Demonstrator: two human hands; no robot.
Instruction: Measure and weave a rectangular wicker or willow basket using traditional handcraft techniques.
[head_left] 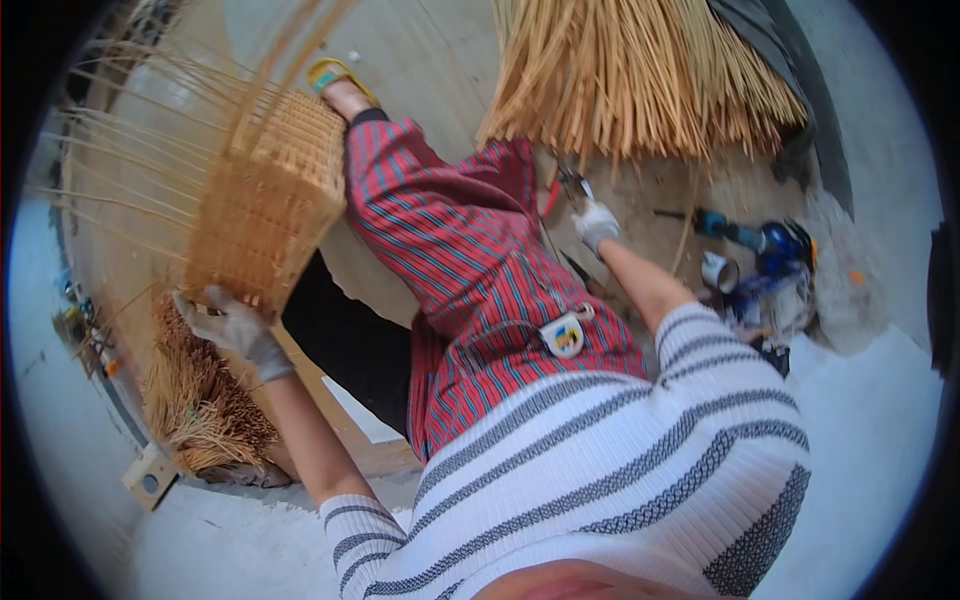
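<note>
A woven wicker basket (258, 215) stands tilted against my leg at the left, with long loose strands fanning out from its far and left sides. Around its near lower edge is my left hand (238, 332), in a pale glove, fingers spread along the weave and gripping it. Out to the right, my right hand (598, 224), also gloved, is closed at a pair of cutters (572, 182) with a red handle, just above the floor. Its fingertips are partly hidden, and the cutters' jaws point toward the cane bundle.
A large bundle of cane strands (640, 80) lies at the far right, beside dark cloth. Another strand bundle (200, 400) is at the near left. At the right sit a blue power drill (745, 235), a roll of tape (718, 271) and a clear plastic bag (845, 280).
</note>
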